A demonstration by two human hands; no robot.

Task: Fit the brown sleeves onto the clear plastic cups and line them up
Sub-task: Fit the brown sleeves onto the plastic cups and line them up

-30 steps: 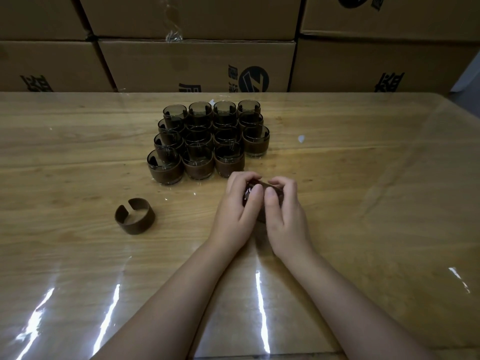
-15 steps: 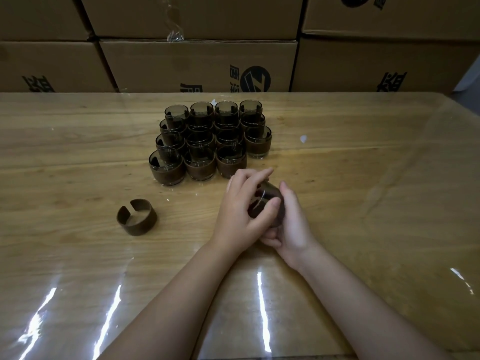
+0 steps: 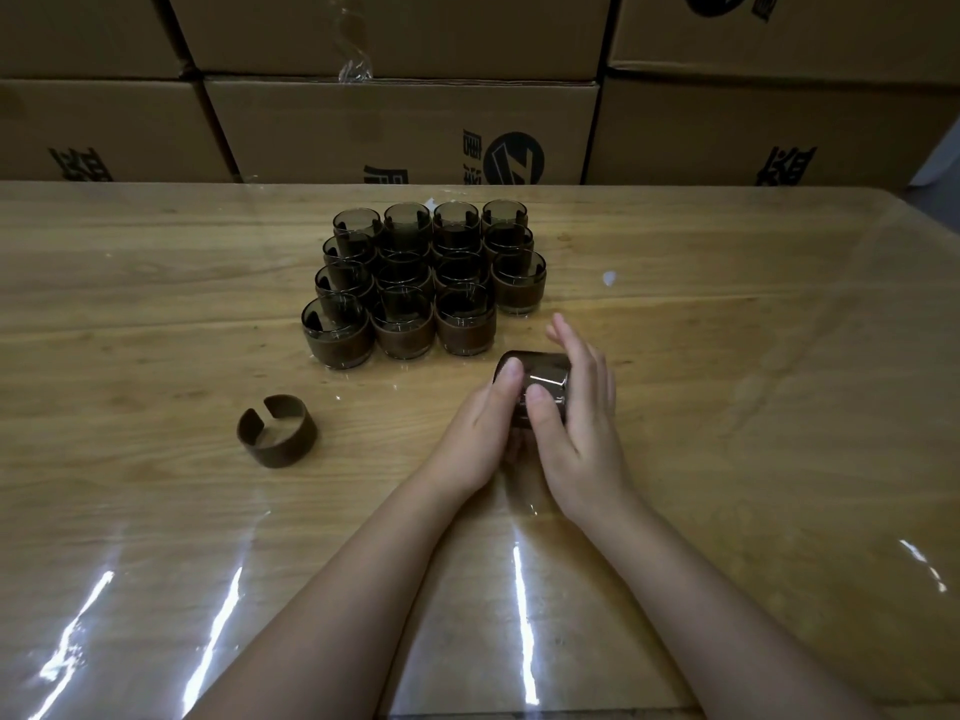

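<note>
**Both hands on one cup, just in front of the lined-up group**

I see my left hand (image 3: 483, 423) and right hand (image 3: 582, 407) gripping a tilted sleeved cup (image 3: 540, 376) between thumbs and fingers, the right's fingers fairly straight. Finished cups (image 3: 415, 283) stand in rows beyond. A spare brown sleeve (image 3: 278, 431) lies apart, left, on the wooden table (image 3: 753, 407).

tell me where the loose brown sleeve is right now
In the head view the loose brown sleeve lies alone on the table, left of the left hand and in front of the sleeved cups.
</note>
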